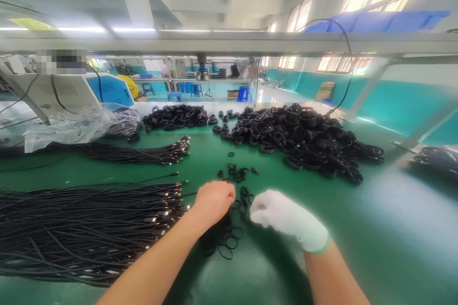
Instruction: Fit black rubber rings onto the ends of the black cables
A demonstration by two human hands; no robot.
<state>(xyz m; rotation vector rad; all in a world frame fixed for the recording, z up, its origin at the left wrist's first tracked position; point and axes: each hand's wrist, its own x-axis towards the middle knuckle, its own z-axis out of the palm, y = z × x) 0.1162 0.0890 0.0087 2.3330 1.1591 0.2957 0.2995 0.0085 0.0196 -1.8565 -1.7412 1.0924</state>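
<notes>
My bare left hand is closed, its fingers curled over near the middle of the green table. A thin black cable runs up to it from the left; the part inside the fist is hidden. On my right hand is a white glove, the fingers pinched together beside some small black bands. Whatever lies between those fingertips is hidden. Beneath my left wrist lies a heap of thin black rubber bands, partly covered. More small black pieces are scattered just beyond both hands.
Straight black cables cover the left side, plug ends pointing right, with another bundle behind. Coiled black cables are heaped at right, a smaller heap farther back. Clear plastic bags lie by a white-and-blue machine.
</notes>
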